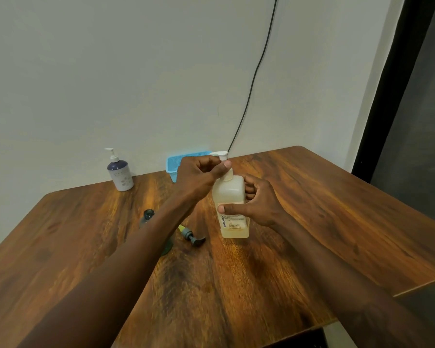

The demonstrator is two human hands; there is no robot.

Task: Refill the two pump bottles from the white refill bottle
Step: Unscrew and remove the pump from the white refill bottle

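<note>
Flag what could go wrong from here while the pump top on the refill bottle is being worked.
1. The right hand grips the white refill bottle low while the left hand works its pump; it could tip.
2. The left forearm hides most of an uncapped dark bottle; pulling back might knock it.
3. The loose dark pump lies close by and may roll.

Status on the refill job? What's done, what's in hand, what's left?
Done: one bottle stands open, largely hidden by the left forearm, its grey pump lying on the table.
In hand: the right hand steadies the white refill bottle; the left hand has a grip at its pump neck.
Left: no pouring shows yet. The purple bottle by the wall is capped.
</note>
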